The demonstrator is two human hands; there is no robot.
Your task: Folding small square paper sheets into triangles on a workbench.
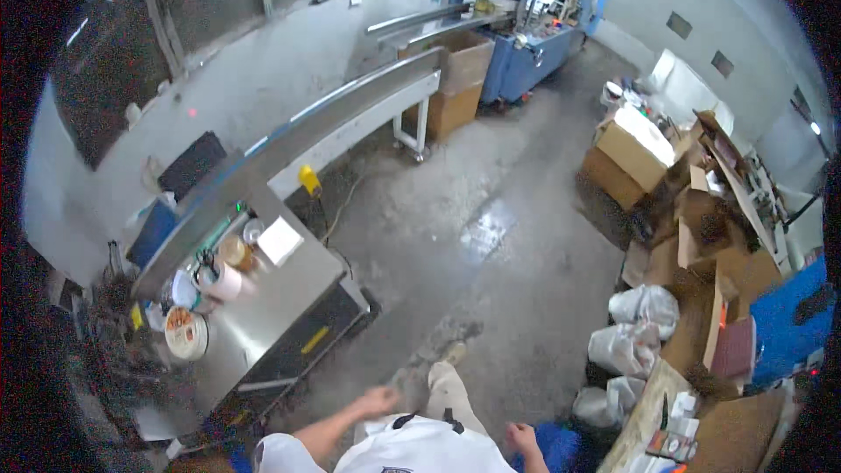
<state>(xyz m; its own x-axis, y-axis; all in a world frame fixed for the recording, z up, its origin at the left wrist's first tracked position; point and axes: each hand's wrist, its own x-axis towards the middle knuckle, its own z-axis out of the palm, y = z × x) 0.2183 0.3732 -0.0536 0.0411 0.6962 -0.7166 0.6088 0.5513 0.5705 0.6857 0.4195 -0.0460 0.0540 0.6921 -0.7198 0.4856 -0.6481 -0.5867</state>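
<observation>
My left hand [378,401] hangs in front of my body over the grey floor, its fingers curled in and a little blurred, with nothing seen in it. To its left stands a metal-topped table [289,298], which it does not touch. My right hand [523,440] is low beside my hip, fingers loosely curled, and I see nothing held there. A blue thing [558,447] lies just to the right of it, too cut off to name. One leg and shoe [454,353] step forward between the hands.
On the table sit a round white tub [187,334], a pink cup [219,281] and a white paper [280,241]. A conveyor [350,109] leads to a blue machine [530,61]. On the right are cardboard boxes [626,158] and white sacks [624,349]. A cable [343,210] trails on the floor.
</observation>
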